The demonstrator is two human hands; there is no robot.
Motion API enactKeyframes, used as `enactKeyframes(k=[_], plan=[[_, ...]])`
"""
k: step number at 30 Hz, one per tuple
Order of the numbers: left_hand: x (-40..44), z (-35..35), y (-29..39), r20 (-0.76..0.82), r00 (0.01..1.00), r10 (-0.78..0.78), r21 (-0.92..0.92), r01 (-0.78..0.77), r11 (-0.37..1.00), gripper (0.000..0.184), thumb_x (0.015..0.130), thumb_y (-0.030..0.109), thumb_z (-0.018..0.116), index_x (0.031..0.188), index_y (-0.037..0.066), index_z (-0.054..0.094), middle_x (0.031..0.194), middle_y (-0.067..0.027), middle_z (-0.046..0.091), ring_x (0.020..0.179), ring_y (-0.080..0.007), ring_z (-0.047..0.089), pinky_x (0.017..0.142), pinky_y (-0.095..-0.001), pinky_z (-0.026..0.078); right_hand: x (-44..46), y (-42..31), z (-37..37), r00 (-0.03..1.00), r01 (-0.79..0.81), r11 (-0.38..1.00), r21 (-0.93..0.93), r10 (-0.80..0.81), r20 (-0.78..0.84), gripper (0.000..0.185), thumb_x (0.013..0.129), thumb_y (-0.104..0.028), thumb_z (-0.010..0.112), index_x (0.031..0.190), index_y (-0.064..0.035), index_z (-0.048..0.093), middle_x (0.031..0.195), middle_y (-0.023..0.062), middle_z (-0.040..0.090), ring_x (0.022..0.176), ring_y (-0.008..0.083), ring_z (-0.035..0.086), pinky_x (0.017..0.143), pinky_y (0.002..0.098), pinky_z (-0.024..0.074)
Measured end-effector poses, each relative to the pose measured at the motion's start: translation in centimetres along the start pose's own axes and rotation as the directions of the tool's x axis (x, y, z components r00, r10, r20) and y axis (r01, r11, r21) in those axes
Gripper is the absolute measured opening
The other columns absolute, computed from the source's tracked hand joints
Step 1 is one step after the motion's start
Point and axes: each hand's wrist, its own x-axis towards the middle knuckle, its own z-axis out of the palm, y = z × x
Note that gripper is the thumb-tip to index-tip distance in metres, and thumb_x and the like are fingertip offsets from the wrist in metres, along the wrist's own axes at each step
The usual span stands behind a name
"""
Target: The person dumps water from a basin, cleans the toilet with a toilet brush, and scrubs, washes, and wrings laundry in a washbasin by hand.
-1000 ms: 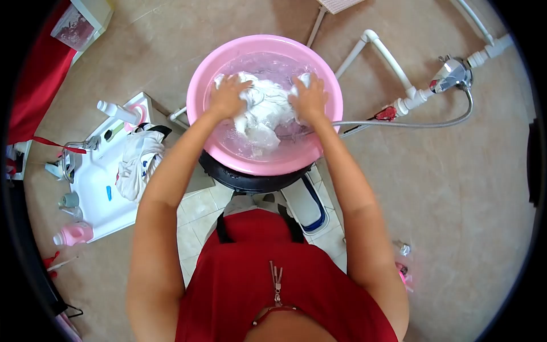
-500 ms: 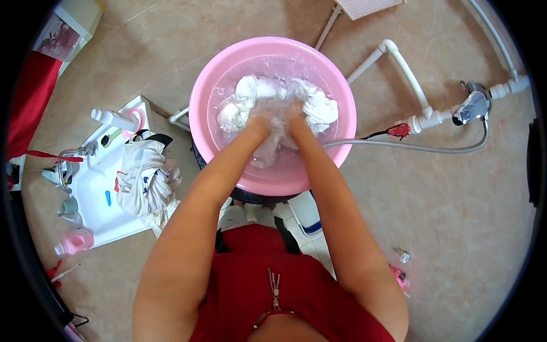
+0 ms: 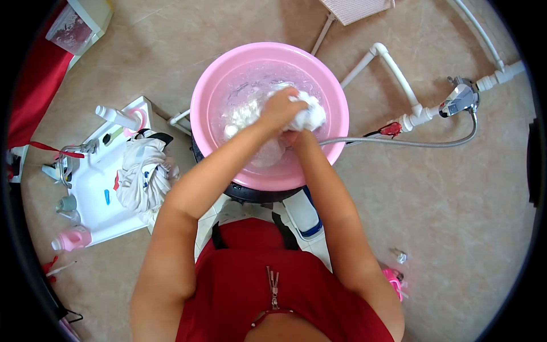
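A round pink basin [image 3: 201, 114] holds water and white cloth [image 3: 311, 115]. My left hand [image 3: 280, 109] is above the water, its fingers curled over the bunched cloth on the right side of the basin. Lower and close beside it, my right hand [image 3: 296, 138] is partly in the water and under the cloth; its fingers are hidden. More white cloth [image 3: 245, 115] lies in the water to the left. A metal hose [image 3: 399, 142] passes over the basin's right rim near my right wrist.
At the left, a white sink [image 3: 94, 196] holds bunched clothes [image 3: 142, 174], with a white bottle [image 3: 117, 115] and a pink bottle [image 3: 72, 238] on its edges. White pipes [image 3: 399, 74] and a faucet [image 3: 460, 97] are on the right. A black stand [image 3: 256, 194] is under the basin.
My hands have come up from the middle of the water and moved right, onto the bunched cloth. My left hand is now out of the water, on top of the cloth.
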Motion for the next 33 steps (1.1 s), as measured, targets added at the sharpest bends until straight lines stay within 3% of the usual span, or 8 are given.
enactKeyframes(k=[6,10,13,17,21,25,30,33], plan=[[-2.6,0.9,1.5,-0.094,0.989,0.111,0.218,-0.088,0.972,0.037,0.078,0.03,0.059,0.101,0.002,0.063,0.088,-0.0209,0.065,0.084,-0.0342,0.063,0.076,-0.0398,0.047,0.6,-1.8,0.7,0.979,0.115,0.992,0.061,-0.123,0.162,0.034,0.093,-0.036,0.044,0.114,-0.0103,0.052,0.103,0.0059,0.059,0.095,0.0186,0.057,0.08,0.0333,0.0494],[1.0,-4.0,-2.2,-0.391,0.917,0.085,0.495,0.132,0.859,0.031,0.085,0.026,0.052,0.104,0.005,0.064,0.093,-0.0228,0.064,0.087,-0.0402,0.061,0.078,-0.0474,0.047,-5.0,-5.4,7.2,0.905,0.205,0.914,-0.351,-0.313,-0.287,0.035,0.092,-0.028,0.048,0.116,-0.0035,0.055,0.107,0.0091,0.061,0.09,0.0215,0.061,0.082,0.0305,0.0477],[1.4,-9.5,-4.1,-0.415,0.895,0.162,0.631,0.155,0.761,0.029,0.085,0.023,0.05,0.103,0.005,0.063,0.093,-0.0223,0.064,0.088,-0.0406,0.06,0.079,-0.0487,0.046,-6.9,-9.4,7.0,0.874,0.263,0.53,-0.806,-0.484,-0.033,0.031,0.085,-0.018,0.052,0.111,-0.0042,0.06,0.107,0.0132,0.062,0.092,0.0252,0.062,0.083,0.0339,0.0475],[0.8,-12.9,-5.4,-0.445,0.864,0.236,0.652,0.132,0.746,0.027,0.082,0.015,0.05,0.104,0.005,0.062,0.096,-0.0203,0.064,0.09,-0.0396,0.06,0.08,-0.0477,0.046,-5.6,-11.9,3.0,0.788,0.095,-0.036,-0.995,-0.608,0.097,0.032,0.078,-0.015,0.057,0.109,-0.0105,0.063,0.121,0.0185,0.052,0.099,0.0281,0.059,0.084,0.0376,0.0468],[-0.3,-12.3,-5.2,-0.122,0.96,0.254,0.881,-0.013,0.472,0.042,0.078,0.024,0.061,0.118,0.012,0.057,0.126,-0.0137,0.054,0.117,-0.0313,0.05,0.096,-0.042,0.04,-4.6,-8.7,2.3,0.814,-0.154,-0.428,-0.891,-0.566,0.131,0.048,0.077,-0.026,0.062,0.124,-0.019,0.055,0.143,0.0191,0.029,0.119,0.0352,0.044,0.094,0.0487,0.0383],[-1.5,-7.0,-4.7,0.135,0.976,-0.171,0.945,-0.075,0.317,0.095,0.072,0.058,0.064,0.147,0.023,0.017,0.153,-0.0179,0.004,0.14,-0.0406,0.001,0.109,-0.0601,0.005,-1.7,-2.7,1.8,0.853,-0.168,-0.666,-0.726,-0.468,0.231,0.073,0.076,-0.04,0.065,0.14,-0.0231,0.035,0.149,0.0161,0.022,0.135,0.0388,0.021,0.102,0.0644,0.0164],[-0.3,-4.3,-10.3,0.193,0.981,0.007,0.981,-0.193,-0.014,0.086,0.079,0.047,0.059,0.148,0.018,0.017,0.152,-0.02,0.003,0.14,-0.0383,-0.003,0.11,-0.056,-0.003,0.1,-1.1,1.4,0.932,-0.153,-0.798,-0.583,-0.312,0.183,0.083,0.076,-0.046,0.063,0.144,-0.0158,0.027,0.149,0.0135,0.023,0.139,0.0328,0.013,0.105,0.0666,0.0026],[0.6,-3.4,-10.5,0.287,0.954,-0.083,0.958,-0.288,0.006,0.081,0.081,0.039,0.058,0.148,0.019,0.017,0.152,-0.0203,0.004,0.141,-0.0371,-0.004,0.109,-0.0553,-0.007,2.3,-0.9,-0.9,0.979,-0.159,-0.915,-0.37,-0.196,0.065,0.077,0.079,-0.039,0.061,0.142,-0.0081,0.03,0.147,0.0158,0.026,0.138,0.0313,0.018,0.109,0.0598,0.0048]])
